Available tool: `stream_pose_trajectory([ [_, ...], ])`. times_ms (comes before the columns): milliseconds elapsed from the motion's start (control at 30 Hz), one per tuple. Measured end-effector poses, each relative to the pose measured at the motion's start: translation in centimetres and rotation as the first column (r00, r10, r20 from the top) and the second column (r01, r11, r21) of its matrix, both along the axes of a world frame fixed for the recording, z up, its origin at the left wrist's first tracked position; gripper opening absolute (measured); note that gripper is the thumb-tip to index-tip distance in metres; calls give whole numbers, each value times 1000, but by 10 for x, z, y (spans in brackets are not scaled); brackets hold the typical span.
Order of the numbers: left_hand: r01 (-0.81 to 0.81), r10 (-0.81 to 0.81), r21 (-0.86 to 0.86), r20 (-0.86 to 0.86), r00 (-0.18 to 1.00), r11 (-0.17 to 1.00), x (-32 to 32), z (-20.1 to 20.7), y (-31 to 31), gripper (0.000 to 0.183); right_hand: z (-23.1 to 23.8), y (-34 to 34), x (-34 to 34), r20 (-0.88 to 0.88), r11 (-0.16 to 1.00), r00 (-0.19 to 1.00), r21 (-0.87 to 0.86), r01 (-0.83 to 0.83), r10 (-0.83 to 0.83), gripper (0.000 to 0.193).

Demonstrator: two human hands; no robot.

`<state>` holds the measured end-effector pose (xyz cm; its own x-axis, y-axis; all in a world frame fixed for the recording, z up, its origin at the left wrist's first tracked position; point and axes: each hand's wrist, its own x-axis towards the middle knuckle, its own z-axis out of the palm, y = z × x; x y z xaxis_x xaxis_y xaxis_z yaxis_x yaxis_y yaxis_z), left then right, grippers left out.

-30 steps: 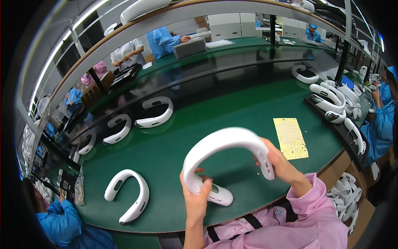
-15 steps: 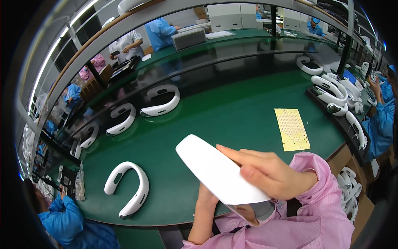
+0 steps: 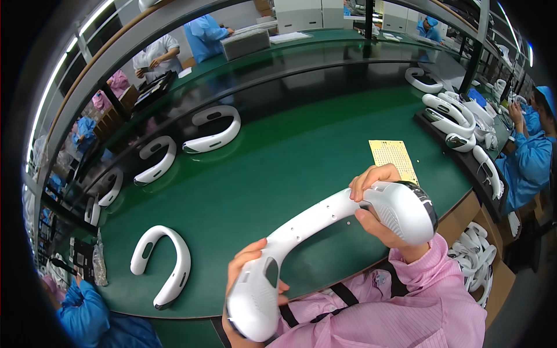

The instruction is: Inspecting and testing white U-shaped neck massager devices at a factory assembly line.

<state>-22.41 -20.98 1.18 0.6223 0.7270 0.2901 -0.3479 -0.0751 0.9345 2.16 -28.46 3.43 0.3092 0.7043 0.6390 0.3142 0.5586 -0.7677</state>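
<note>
A white U-shaped neck fan [image 3: 307, 225] is held up over the near edge of the green table, its curve spanning between both hands. My left hand [image 3: 246, 261] is wrapped round its left arm, just above the wide rounded end. My right hand [image 3: 374, 191] grips the other arm beside the dark-tipped right end, thumb below and fingers over the top. Small screw holes dot the curved band between them. To the left, a second white neck fan [image 3: 183, 264] lies on the table. Beyond my right hand is a yellow printed sheet [image 3: 395, 155], partly covered by the fingers.
Several more neck fans [image 3: 216, 139] stand along the far left side. A black tray [image 3: 464, 156] piled with white fans is at the right. Below it, a cardboard box [image 3: 502, 284] holds white parts. Co-workers in blue [image 3: 525, 159] sit at both sides.
The held neck fan has been turned from a foreshortened view to lying broadside across my front. My hands have moved apart to its two arms. The whole view has shifted slightly.
</note>
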Motion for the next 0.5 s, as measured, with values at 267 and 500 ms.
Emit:
stream_pose_trajectory([
  [267,-231,246,419,18,969,878,-6,-25,34,72,16,-2,-22,-259,942,965,-313,-120,37,39],
  [500,185,101,-676,360,927,713,18,-16,39,59,17,12,-16,-735,743,674,-416,-525,65,51],
])
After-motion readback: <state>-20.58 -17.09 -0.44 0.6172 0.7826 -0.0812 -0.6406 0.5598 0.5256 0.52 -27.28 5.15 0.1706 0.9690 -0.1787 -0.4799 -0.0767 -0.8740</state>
